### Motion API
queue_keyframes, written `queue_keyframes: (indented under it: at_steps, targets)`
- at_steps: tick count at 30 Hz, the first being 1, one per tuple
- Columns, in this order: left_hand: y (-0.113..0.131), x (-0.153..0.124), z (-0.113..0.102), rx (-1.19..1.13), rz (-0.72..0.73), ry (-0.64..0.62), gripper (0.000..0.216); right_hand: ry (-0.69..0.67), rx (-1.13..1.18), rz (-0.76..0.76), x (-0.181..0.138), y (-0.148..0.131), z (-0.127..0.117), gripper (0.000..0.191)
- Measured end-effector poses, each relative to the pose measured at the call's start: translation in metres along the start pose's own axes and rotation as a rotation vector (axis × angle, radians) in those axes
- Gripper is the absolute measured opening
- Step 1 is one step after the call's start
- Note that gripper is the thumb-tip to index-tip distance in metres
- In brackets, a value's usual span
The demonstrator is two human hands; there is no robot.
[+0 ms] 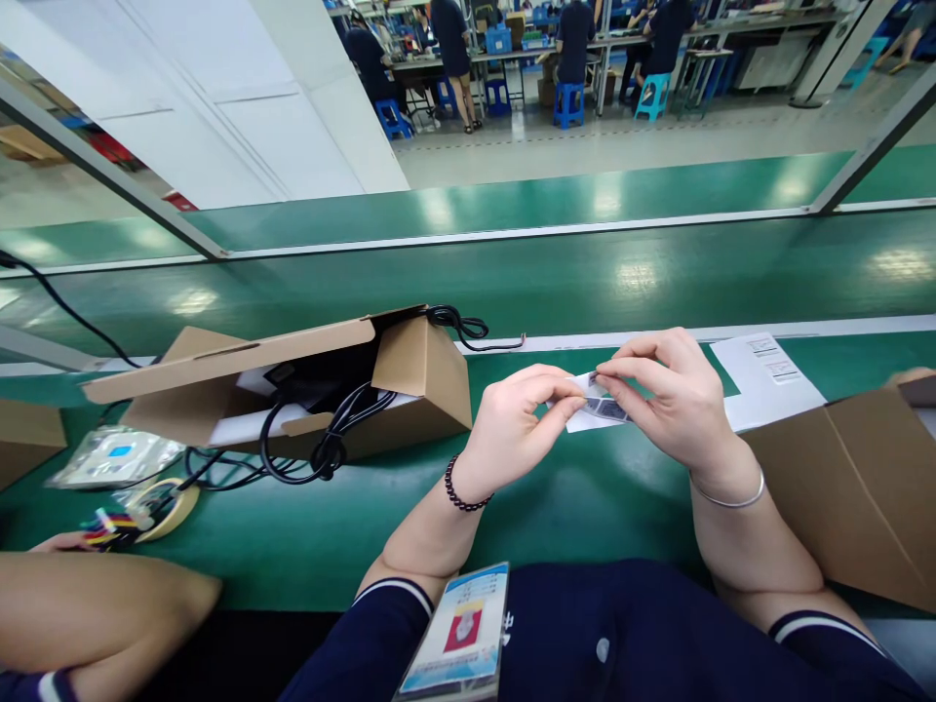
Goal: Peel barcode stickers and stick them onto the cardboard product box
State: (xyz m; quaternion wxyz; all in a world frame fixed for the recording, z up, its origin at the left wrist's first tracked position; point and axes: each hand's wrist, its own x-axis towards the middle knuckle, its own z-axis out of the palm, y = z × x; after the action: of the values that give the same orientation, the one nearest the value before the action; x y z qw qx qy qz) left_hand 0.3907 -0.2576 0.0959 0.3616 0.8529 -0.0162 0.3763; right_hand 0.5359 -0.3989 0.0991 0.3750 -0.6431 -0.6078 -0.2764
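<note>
Both hands, left hand (512, 424) and right hand (669, 395), pinch small label sheet (604, 405); open cardboard box (292, 380) holds black cable (329, 439).

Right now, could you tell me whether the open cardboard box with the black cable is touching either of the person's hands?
No, the open cardboard box lies apart from both hands, which pinch a small label sheet between left hand and right hand.
</note>
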Motion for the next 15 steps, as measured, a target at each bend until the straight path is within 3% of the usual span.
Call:
queue_keyframes:
  at_steps: [15]
  targets:
    - [0.013,-0.009,-0.014,-0.072,-0.010,0.020,0.006,0.074,-0.008,-0.145,-0.003,-0.017,-0.009,0.015]
